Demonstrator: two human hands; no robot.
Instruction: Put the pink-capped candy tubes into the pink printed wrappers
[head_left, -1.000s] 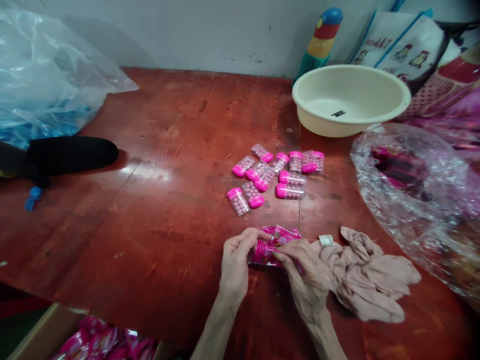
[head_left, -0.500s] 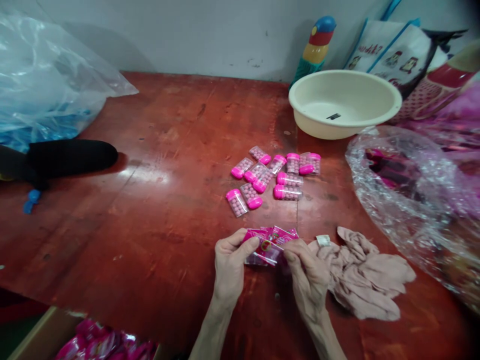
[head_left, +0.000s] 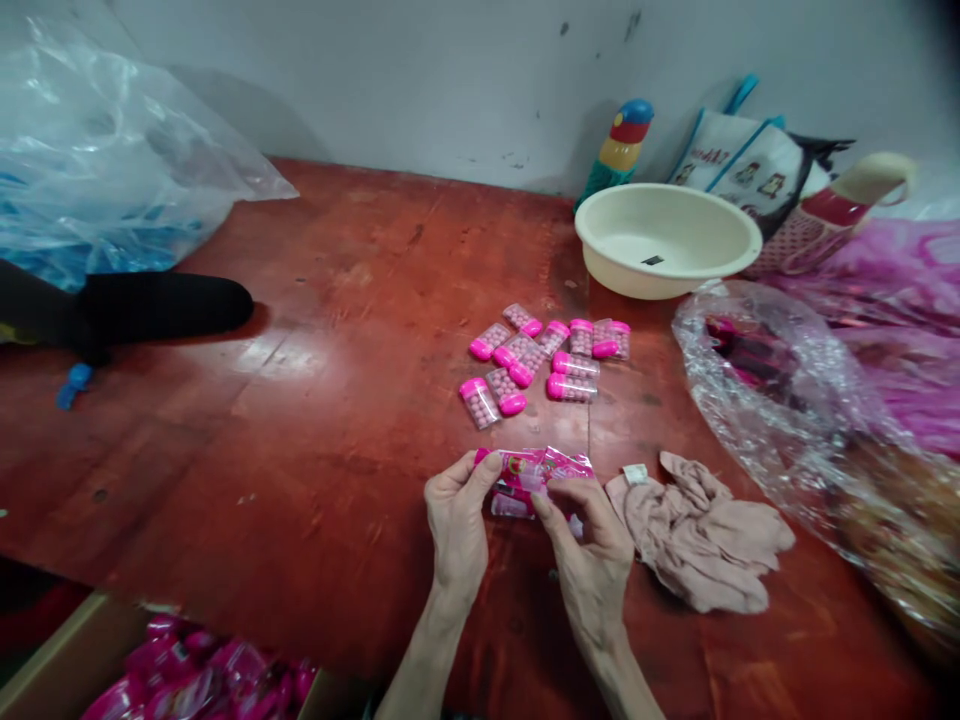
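Observation:
My left hand [head_left: 459, 515] pinches the left end of a pink printed plastic packet [head_left: 525, 467], its thumb on top. From the other side, my right hand [head_left: 589, 530] closes thumb and fingers on the packet's lower right part. More pink packaging lies under and behind it, so I cannot tell how many packets are held. A clear part [head_left: 512, 506] shows below the print. Just beyond my hands, several small clear bottles [head_left: 480, 402] of pink candy balls with bright pink caps lie loosely grouped on the red tabletop [head_left: 360, 400].
A crumpled beige cloth [head_left: 712, 540] lies right of my hands. Behind it are a clear plastic bag [head_left: 750, 400] and a cream basin [head_left: 667, 280]. A black-covered object [head_left: 165, 305] juts in from the left. Below the table edge, a cardboard box [head_left: 56, 660] holds pink packets.
My right hand has moved left, closer to my left hand, and its grip on the packet has shifted. The packet has changed shape and angle. The camera view has tilted and shifted slightly.

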